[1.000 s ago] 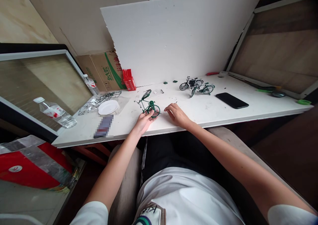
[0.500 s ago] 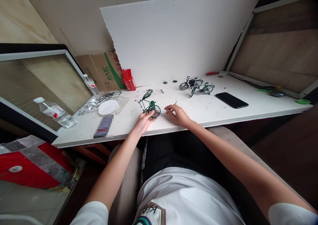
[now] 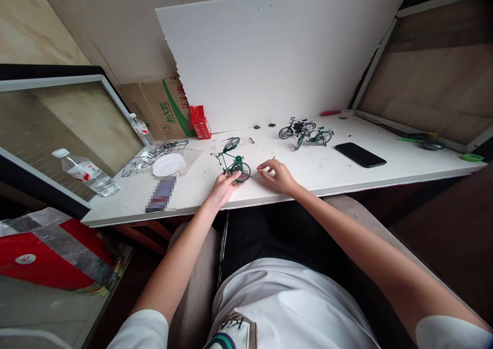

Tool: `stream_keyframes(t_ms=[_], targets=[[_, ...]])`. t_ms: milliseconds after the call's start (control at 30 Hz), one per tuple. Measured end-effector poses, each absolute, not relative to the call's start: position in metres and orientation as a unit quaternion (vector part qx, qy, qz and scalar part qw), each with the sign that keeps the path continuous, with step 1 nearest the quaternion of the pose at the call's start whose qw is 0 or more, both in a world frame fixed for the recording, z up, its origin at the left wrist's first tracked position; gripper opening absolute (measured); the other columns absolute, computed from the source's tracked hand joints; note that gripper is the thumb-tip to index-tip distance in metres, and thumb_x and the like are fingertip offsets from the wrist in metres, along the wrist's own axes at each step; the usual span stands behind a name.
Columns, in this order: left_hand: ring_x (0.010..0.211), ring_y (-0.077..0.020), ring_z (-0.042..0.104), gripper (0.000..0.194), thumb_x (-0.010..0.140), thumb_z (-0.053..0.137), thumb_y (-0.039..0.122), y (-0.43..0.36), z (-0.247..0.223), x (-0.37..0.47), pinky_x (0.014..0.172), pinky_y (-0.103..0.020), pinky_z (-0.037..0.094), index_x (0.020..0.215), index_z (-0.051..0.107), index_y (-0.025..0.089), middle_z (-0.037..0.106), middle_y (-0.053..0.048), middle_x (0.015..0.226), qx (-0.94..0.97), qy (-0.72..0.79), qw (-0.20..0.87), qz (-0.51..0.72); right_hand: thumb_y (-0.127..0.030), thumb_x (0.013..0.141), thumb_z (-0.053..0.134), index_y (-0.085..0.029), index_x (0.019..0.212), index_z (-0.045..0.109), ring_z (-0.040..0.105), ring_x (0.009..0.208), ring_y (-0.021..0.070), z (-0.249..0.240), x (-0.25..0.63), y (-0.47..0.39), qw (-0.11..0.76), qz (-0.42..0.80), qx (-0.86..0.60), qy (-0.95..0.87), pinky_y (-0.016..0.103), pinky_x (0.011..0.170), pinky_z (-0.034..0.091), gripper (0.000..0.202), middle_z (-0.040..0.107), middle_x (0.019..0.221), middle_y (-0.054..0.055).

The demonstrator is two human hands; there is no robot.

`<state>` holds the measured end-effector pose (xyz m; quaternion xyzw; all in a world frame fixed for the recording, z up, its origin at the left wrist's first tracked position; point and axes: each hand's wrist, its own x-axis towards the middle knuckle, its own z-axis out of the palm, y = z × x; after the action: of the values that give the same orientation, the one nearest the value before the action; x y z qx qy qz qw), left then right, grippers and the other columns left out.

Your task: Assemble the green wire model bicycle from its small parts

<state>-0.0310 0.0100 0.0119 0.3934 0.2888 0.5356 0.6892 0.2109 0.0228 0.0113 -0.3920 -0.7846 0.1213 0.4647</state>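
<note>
My left hand [image 3: 224, 188] grips a green model bicycle [image 3: 235, 163] by its rear end, the thumb lying near the wheel with red spokes. The bicycle is tilted over the white table, its front wheel pointing away from me and its handlebar to the left. Just right of that wheel, my right hand [image 3: 278, 176] has thumb and forefinger drawn together, apart from the bicycle. A thin dark tip shows above its knuckles; whatever the fingers pinch is too small to make out.
Farther back stand a black model bicycle [image 3: 296, 128] and a second green one [image 3: 315, 139]. A phone [image 3: 360, 154] lies to their right. On the left are a white plate [image 3: 168, 164], a water bottle [image 3: 87, 173] and black part frames [image 3: 154, 154]. A red box [image 3: 201, 122] stands behind.
The model bicycle in my left hand has shifted very slightly to the right. My right hand stays nearly in place, its fingers still drawn together.
</note>
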Motion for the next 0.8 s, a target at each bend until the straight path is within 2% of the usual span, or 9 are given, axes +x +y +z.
stream_keyframes(t_ms=[133,367,600,800], targets=[[0.103,-0.0235,0.075,0.027,0.076,0.092,0.024,0.009,0.0119,-0.0307,0.113,-0.048,0.049,0.095,0.076,0.014,0.081,-0.01,0.108,0.396,0.285,0.686,0.539,-0.036,0.101,0.064,-0.023,0.094,0.073,0.069,0.095,0.0262,0.011,0.2114,0.0236,0.476,0.109,-0.388,-0.782,0.041,0.08,0.058,0.017,0.079,0.101,0.009],[0.109,-0.0248,0.076,0.027,0.08,0.091,0.028,0.0095,0.01,-0.0317,0.113,-0.044,0.05,0.098,0.078,0.013,0.082,-0.012,0.111,0.414,0.285,0.679,0.535,-0.038,0.1,0.067,-0.024,0.101,0.073,0.072,0.097,0.0263,0.0057,0.2134,0.0252,0.514,0.098,-0.4,-0.752,0.042,0.08,0.06,0.016,0.08,0.103,0.008],[0.118,-0.0314,0.076,0.033,0.079,0.093,0.031,0.0066,0.0128,-0.0318,0.121,-0.051,0.045,0.103,0.077,0.015,0.083,-0.011,0.11,0.413,0.267,0.685,0.538,-0.04,0.102,0.062,-0.023,0.108,0.072,0.076,0.102,0.0259,0.0053,0.2114,0.0237,0.534,0.126,-0.406,-0.73,0.042,0.084,0.064,0.02,0.081,0.11,0.009],[0.122,-0.0317,0.075,0.034,0.079,0.094,0.031,0.0051,0.0145,-0.031,0.123,-0.054,0.044,0.102,0.073,0.017,0.082,-0.01,0.108,0.414,0.265,0.677,0.548,-0.048,0.104,0.06,-0.024,0.112,0.077,0.075,0.096,0.0266,0.0088,0.2101,0.0204,0.504,0.147,-0.411,-0.745,0.041,0.077,0.063,0.03,0.08,0.107,0.011]])
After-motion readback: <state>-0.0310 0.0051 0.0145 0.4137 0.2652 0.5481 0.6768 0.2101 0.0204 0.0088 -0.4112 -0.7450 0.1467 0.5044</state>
